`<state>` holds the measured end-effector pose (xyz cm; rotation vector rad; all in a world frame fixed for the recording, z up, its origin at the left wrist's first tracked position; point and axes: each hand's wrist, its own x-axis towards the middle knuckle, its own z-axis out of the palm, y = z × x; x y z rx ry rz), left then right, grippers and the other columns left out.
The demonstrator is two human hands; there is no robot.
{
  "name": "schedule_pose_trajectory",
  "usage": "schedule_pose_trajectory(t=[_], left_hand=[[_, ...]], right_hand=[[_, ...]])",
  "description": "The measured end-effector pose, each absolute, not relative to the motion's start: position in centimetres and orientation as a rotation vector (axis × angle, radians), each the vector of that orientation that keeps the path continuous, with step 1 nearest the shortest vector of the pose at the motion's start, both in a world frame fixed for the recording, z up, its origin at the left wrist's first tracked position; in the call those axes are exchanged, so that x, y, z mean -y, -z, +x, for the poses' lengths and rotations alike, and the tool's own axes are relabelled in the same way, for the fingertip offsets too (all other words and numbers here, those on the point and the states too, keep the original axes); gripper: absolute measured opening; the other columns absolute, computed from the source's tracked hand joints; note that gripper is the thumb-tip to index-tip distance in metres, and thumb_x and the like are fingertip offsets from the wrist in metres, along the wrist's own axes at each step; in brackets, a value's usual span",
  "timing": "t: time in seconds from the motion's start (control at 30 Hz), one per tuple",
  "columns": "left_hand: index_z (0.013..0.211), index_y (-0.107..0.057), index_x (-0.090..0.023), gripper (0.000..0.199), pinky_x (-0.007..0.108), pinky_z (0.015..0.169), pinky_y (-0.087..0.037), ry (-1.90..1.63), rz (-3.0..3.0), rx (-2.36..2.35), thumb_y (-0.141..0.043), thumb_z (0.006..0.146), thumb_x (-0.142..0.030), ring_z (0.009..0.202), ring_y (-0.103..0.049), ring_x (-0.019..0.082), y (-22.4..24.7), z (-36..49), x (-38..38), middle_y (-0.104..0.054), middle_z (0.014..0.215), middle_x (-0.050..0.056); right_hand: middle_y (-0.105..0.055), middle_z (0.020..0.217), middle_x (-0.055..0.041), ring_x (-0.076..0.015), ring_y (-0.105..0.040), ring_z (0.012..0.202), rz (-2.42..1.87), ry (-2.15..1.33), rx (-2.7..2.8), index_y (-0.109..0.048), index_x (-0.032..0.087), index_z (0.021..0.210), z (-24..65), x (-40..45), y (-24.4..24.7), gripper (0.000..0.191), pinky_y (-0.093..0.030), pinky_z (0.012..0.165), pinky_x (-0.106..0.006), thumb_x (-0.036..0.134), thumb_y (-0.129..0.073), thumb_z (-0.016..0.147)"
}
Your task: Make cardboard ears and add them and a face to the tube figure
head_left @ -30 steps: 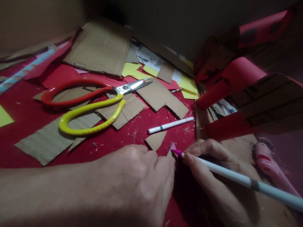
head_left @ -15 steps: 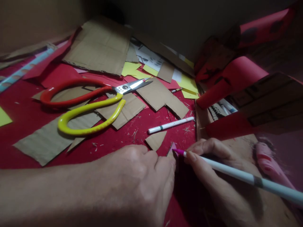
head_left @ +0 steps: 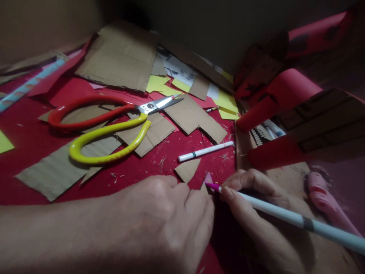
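Observation:
My right hand [head_left: 256, 220] is closed in a writing grip around a white felt-tip pen [head_left: 281, 209] with a magenta tip. That tip touches a small pointed piece of cardboard [head_left: 208, 178], whose visible corner is coloured pink-purple. Curled over the lower part of the same piece, my left hand [head_left: 179, 217] holds it against the red surface; its fingertips are mostly hidden. Just beyond my left knuckles lies a loose curved cardboard scrap [head_left: 188, 170]. A second white felt-tip pen [head_left: 207, 150] lies past that scrap.
Scissors [head_left: 105, 158] with red and yellow handles lie at left on cardboard scraps. A large cardboard sheet [head_left: 119, 57] and yellow paper [head_left: 225, 102] are farther back. Red paper rolls [head_left: 296, 85] and a pink object [head_left: 327, 201] stand or lie at right. Small shavings dot the red surface [head_left: 154, 167].
The pen tip has shifted slightly left and down on the cardboard piece. More of its coloured corner shows. My left hand has moved very little.

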<state>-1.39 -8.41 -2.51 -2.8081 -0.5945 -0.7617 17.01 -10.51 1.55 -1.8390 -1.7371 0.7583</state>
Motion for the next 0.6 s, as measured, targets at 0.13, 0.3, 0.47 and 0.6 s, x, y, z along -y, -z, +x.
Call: schedule_pose_trajectory(t=[0.13, 0.3, 0.47, 0.6], left_hand=[[0.098, -0.069, -0.010, 0.023, 0.036, 0.056, -0.055, 0.701, -2.722, 0.585, -0.048, 0.090, -0.009, 0.062, -0.065, 0.020, 2.49, -1.27, 8.71, -0.071, 0.076, 0.005], [0.103, -0.068, -0.006, 0.025, 0.039, 0.057, -0.058, 0.596, -2.758, 0.567, -0.047, 0.090, -0.006, 0.067, -0.068, 0.023, 2.30, -1.40, 8.84, -0.073, 0.080, 0.008], [0.096, -0.069, -0.008, 0.023, 0.037, 0.058, -0.057, 0.615, -2.747, 0.604, -0.046, 0.092, -0.011, 0.062, -0.065, 0.020, 2.22, -1.31, 8.84, -0.074, 0.084, 0.009], [0.093, -0.069, -0.011, 0.021, 0.035, 0.058, -0.056, 0.652, -2.705, 0.583, -0.049, 0.089, -0.008, 0.058, -0.063, 0.018, 2.38, -1.34, 8.67, -0.072, 0.075, 0.005]], right_hand=[[-0.067, 0.055, 0.0008, -0.0148, -0.063, 0.046, -1.818, -0.707, 1.710, -0.064, 0.025, 0.070, 17.50, 10.51, -0.95, 0.019, -0.049, 0.041, -0.019, 0.037, -0.059, 0.084], [-0.068, 0.055, -0.0008, -0.0170, -0.065, 0.047, -1.835, -0.829, 1.690, -0.066, 0.025, 0.070, 17.57, 10.38, -1.29, 0.020, -0.049, 0.041, -0.021, 0.038, -0.061, 0.084], [-0.064, 0.052, -0.0006, -0.0185, -0.063, 0.046, -1.822, -0.815, 1.532, -0.060, 0.026, 0.068, 17.26, 10.70, -1.18, 0.023, -0.048, 0.038, -0.023, 0.039, -0.058, 0.086], [-0.067, 0.056, -0.0006, -0.0189, -0.066, 0.050, -1.735, -0.795, 1.624, -0.062, 0.026, 0.071, 17.26, 10.78, -0.95, 0.022, -0.051, 0.041, -0.023, 0.041, -0.056, 0.087]])
